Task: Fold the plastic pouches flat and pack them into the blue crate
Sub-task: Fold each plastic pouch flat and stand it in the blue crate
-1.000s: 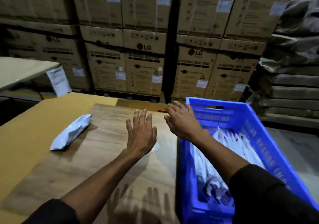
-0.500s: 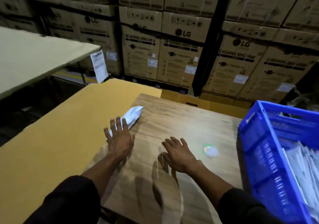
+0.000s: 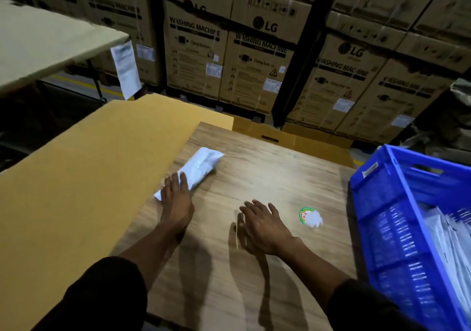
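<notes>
A white plastic pouch [image 3: 201, 166] lies slanted on the wooden tabletop [image 3: 254, 177], near its left edge. My left hand [image 3: 175, 200] lies flat over the pouch's near end, fingers straight. My right hand [image 3: 265, 226] hovers low over the middle of the tabletop with fingers spread, holding nothing. The blue crate [image 3: 377, 203] stands at the right edge of the table, with several folded white pouches [image 3: 451, 241] stacked inside it.
A small round white sticker with a green rim [image 3: 309, 217] sits on the wood between my right hand and the crate. A yellow cardboard sheet [image 3: 76, 177] borders the tabletop on the left. Stacked washing-machine cartons [image 3: 254, 50] stand behind the table.
Both hands have left the crate and swung left. My left hand has come down onto the near end of the pouch; my right hand has dropped low over the tabletop.
</notes>
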`<state>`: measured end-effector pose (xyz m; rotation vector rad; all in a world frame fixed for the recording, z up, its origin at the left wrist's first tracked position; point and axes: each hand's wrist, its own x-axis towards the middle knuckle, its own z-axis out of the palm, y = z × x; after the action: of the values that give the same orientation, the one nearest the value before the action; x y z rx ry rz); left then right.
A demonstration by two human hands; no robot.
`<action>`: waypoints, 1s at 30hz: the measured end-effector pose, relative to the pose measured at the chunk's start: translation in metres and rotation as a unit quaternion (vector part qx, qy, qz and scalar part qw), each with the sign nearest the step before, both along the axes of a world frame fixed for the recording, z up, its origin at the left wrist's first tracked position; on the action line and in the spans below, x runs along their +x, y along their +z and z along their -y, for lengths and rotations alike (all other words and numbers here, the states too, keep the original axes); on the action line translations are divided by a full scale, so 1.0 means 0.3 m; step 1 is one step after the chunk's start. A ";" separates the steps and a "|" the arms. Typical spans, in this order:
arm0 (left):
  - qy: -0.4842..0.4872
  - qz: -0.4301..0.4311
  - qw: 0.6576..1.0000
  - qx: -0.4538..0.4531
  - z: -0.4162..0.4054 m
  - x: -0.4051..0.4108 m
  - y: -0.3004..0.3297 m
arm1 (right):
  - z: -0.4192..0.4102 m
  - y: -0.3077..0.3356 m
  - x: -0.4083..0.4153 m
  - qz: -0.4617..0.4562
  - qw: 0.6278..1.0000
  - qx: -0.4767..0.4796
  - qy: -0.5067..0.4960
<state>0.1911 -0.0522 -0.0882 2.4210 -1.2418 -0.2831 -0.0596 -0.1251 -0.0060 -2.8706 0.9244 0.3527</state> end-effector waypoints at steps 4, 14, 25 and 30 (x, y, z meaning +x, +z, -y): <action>-0.188 0.084 0.978 0.029 -0.007 -0.139 -0.041 | 0.014 0.012 -0.056 0.083 0.996 -0.038 -0.022; -0.430 0.184 0.881 0.075 -0.030 -0.447 0.004 | 0.019 -0.033 -0.332 0.111 0.987 -0.084 -0.077; -0.423 0.124 0.886 0.144 -0.048 -0.439 0.079 | 0.005 -0.128 -0.399 0.022 0.991 0.051 -0.122; -0.408 0.138 0.893 0.132 -0.078 -0.460 0.046 | -0.002 -0.158 -0.417 0.028 0.993 0.036 -0.105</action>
<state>0.0531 -0.0287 -0.0745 2.0363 -2.4620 -0.3597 -0.1847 -0.1244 -0.0535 -2.6714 1.1661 0.2768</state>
